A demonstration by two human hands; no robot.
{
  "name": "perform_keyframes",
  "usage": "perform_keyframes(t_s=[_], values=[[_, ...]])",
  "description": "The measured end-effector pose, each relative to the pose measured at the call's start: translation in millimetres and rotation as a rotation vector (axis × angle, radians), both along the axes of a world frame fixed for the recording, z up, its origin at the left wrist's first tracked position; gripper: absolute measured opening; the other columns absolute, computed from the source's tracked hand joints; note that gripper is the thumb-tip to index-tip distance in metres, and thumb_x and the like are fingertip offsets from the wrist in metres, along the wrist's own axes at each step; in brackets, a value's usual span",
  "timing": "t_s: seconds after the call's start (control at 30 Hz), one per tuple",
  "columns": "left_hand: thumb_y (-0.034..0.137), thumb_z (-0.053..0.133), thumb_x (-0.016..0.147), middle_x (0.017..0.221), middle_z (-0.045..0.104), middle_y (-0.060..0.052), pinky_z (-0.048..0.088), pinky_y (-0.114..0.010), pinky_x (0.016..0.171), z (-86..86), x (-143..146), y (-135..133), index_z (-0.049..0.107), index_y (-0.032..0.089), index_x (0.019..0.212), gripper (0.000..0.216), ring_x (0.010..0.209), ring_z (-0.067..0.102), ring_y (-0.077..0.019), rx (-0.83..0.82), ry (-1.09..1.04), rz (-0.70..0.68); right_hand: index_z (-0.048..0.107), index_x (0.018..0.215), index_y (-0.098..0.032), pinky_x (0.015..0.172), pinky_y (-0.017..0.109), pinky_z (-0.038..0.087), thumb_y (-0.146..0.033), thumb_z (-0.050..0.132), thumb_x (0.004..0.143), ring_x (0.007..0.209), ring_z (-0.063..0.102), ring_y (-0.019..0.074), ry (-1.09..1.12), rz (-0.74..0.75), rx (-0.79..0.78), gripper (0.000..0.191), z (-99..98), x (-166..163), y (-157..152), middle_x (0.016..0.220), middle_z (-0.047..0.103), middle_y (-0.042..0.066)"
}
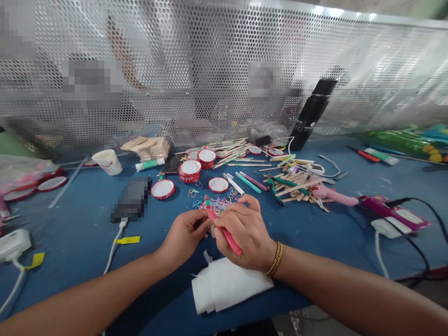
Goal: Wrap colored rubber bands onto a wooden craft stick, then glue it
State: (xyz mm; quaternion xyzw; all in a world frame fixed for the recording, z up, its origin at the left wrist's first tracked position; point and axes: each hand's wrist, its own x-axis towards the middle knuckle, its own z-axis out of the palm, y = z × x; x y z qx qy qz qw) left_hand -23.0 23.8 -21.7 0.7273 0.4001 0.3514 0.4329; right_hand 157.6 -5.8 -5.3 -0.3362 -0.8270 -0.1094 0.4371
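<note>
My right hand (241, 228) is wrapped round a pink marker pen (231, 240), whose tip end points away from me. Pinched in my left hand (187, 233) is a small wooden craft stick (206, 201) with green and brown colouring at its top. The marker's front end meets the stick, though the exact contact is hard to make out. Just beyond the fingers lies a heap of small colourful rubber bands (220, 203). Below my right hand a folded white cloth (227, 284) rests on the blue table (157, 298).
Red-rimmed round lids (163, 189) and capped markers (248, 182) lie behind my hands. To the right are loose craft sticks (297, 184), green-handled pliers (278, 193) and a pink glue gun (332, 193). A phone (132, 198), paper cup (108, 162) and black bottle (312, 114) stand around.
</note>
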Motion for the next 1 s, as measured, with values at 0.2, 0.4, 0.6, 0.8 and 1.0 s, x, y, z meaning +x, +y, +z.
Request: perform_keyframes(t_s=[0.2,0.4,0.6,0.8,1.0], values=[[0.037,0.055,0.092,0.069,0.060,0.000,0.042,-0.023,0.061,1.1,-0.1,-2.1,0.064,0.016,0.075,0.029,0.064,0.051,-0.0132,-0.011,-0.011,-0.004,0.055,0.078,-0.019,0.087,0.040,0.033,-0.022,0.056,0.084,0.069,0.060,0.0153,-0.004,-0.010,-0.013,0.006,-1.9,0.6,0.1,0.068,0.066,-0.002],[0.036,0.055,0.093,0.068,0.059,0.001,0.042,-0.022,0.060,3.2,1.2,-2.1,0.064,0.015,0.075,0.028,0.063,0.052,-0.0129,-0.011,-0.001,0.005,0.055,0.079,-0.019,0.085,0.039,0.033,-0.021,0.054,0.084,0.066,0.058,0.0147,0.000,0.003,-0.012,0.005,-1.0,1.7,0.2,0.066,0.064,-0.002],[0.039,0.055,0.093,0.070,0.060,0.000,0.043,-0.022,0.060,-2.4,-0.3,0.2,0.063,0.016,0.075,0.031,0.063,0.052,-0.0124,-0.027,0.004,0.003,0.054,0.077,-0.020,0.086,0.040,0.033,-0.020,0.055,0.082,0.067,0.058,0.0152,0.009,-0.027,-0.002,0.005,-0.4,2.1,0.3,0.066,0.064,-0.002],[0.041,0.055,0.093,0.067,0.057,0.001,0.046,-0.022,0.060,-2.6,0.6,-0.2,0.062,0.016,0.073,0.033,0.062,0.051,-0.0123,-0.041,-0.003,0.002,0.055,0.080,-0.020,0.086,0.039,0.033,-0.018,0.053,0.082,0.063,0.057,0.0143,0.044,-0.048,0.019,0.003,5.6,2.6,-0.8,0.066,0.065,-0.002],[0.043,0.054,0.094,0.071,0.060,-0.001,0.046,-0.022,0.060,-3.4,-0.1,0.1,0.065,0.016,0.079,0.033,0.063,0.052,-0.0127,-0.039,0.008,0.006,0.055,0.080,-0.019,0.083,0.039,0.034,-0.018,0.053,0.083,0.063,0.057,0.0150,0.025,-0.040,0.018,0.004,6.0,2.1,-0.2,0.065,0.064,-0.001]])
